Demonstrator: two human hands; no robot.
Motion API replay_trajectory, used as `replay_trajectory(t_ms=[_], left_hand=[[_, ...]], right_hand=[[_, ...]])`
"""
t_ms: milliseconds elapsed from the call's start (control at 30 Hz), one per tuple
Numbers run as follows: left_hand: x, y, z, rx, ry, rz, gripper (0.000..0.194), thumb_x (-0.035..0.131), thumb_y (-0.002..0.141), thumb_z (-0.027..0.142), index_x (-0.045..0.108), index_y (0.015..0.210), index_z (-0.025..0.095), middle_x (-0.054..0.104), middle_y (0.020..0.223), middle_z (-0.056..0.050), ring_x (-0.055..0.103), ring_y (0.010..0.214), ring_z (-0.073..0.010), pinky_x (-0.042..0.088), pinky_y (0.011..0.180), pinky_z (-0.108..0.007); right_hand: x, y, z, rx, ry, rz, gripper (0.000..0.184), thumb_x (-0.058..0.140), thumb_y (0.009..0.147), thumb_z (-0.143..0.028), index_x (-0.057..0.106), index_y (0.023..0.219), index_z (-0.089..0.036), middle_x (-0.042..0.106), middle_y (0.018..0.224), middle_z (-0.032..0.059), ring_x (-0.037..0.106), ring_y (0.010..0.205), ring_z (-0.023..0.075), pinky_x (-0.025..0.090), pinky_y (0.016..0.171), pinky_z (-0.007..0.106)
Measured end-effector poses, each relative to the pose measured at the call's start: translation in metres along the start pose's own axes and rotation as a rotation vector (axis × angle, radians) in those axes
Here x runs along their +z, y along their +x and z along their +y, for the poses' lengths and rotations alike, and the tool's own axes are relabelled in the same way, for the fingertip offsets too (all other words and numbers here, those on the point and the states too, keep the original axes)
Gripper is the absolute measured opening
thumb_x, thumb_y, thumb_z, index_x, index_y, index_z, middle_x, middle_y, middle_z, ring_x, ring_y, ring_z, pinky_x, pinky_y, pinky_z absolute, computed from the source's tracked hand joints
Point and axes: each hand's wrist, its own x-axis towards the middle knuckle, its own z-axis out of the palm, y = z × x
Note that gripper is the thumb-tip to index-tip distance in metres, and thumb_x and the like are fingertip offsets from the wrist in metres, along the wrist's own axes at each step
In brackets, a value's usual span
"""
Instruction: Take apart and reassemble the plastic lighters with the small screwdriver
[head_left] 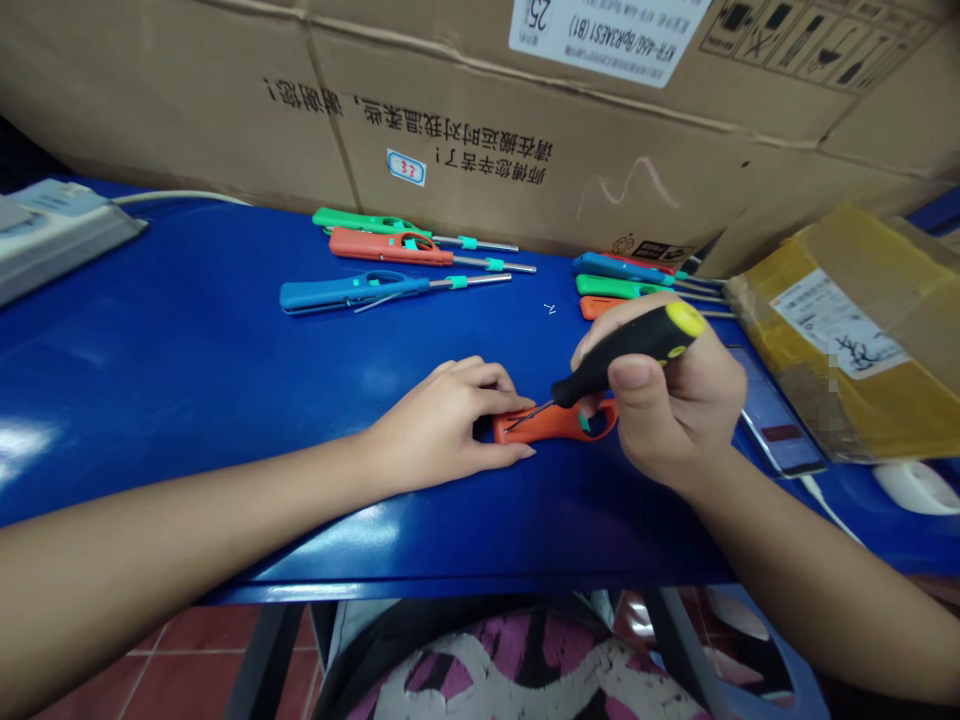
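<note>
An orange lighter (pixel 551 424) lies on the blue table in front of me, its trigger loop pointing right. My left hand (pixel 457 420) grips the lighter's left end between thumb and fingers. In my right hand (pixel 675 400) is a screwdriver (pixel 615 355) with a black and yellow handle, held at a slant. Its thin tip reaches down to the orange body near the left end; whether it sits in a screw is too small to tell. The lighter's far side is partly hidden behind my right fingers.
Green (pixel 367 220), orange (pixel 390 246) and blue lighters (pixel 352 292) lie at the back left, with several more (pixel 622 287) at the back right. A large cardboard box (pixel 465 120) stands behind. At right are a phone (pixel 776 415), a yellow-taped box (pixel 900 380) and a white object (pixel 919 487).
</note>
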Motion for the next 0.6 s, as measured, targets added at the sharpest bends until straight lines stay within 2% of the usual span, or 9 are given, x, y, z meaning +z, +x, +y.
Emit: replay_trajectory(t_ms=[200, 500, 600], left_hand=[[-0.0010, -0.0003, 0.0004, -0.010, -0.001, -0.005, 0.028, 0.077, 0.086, 0.039, 0.075, 0.107, 0.020, 0.068, 0.099, -0.002, 0.060, 0.094, -0.0198, 0.045, 0.089, -0.037], [0.0000, -0.0010, 0.0003, 0.000, 0.002, 0.003, 0.027, 0.077, 0.086, 0.040, 0.075, 0.106, 0.021, 0.068, 0.100, -0.002, 0.060, 0.094, -0.0196, 0.044, 0.089, -0.037], [0.0001, -0.0007, -0.0006, 0.013, 0.008, 0.005, 0.027, 0.076, 0.087, 0.041, 0.075, 0.106, 0.022, 0.069, 0.098, -0.002, 0.060, 0.094, -0.0201, 0.044, 0.089, -0.037]], right_hand=[[0.0005, -0.0019, 0.0013, 0.005, -0.013, 0.028, 0.016, 0.058, 0.098, -0.042, 0.063, 0.097, -0.027, 0.066, 0.080, 0.0005, 0.067, 0.064, 0.0169, 0.058, 0.061, 0.034], [-0.0025, 0.0007, 0.0011, -0.030, -0.016, -0.016, 0.017, 0.057, 0.099, -0.041, 0.062, 0.095, -0.025, 0.065, 0.079, 0.0007, 0.065, 0.063, 0.0156, 0.056, 0.059, 0.032], [-0.0016, 0.0034, -0.0031, -0.048, -0.019, -0.036, 0.019, 0.057, 0.099, -0.041, 0.063, 0.093, -0.025, 0.070, 0.085, 0.0029, 0.070, 0.074, 0.0183, 0.059, 0.065, 0.034]])
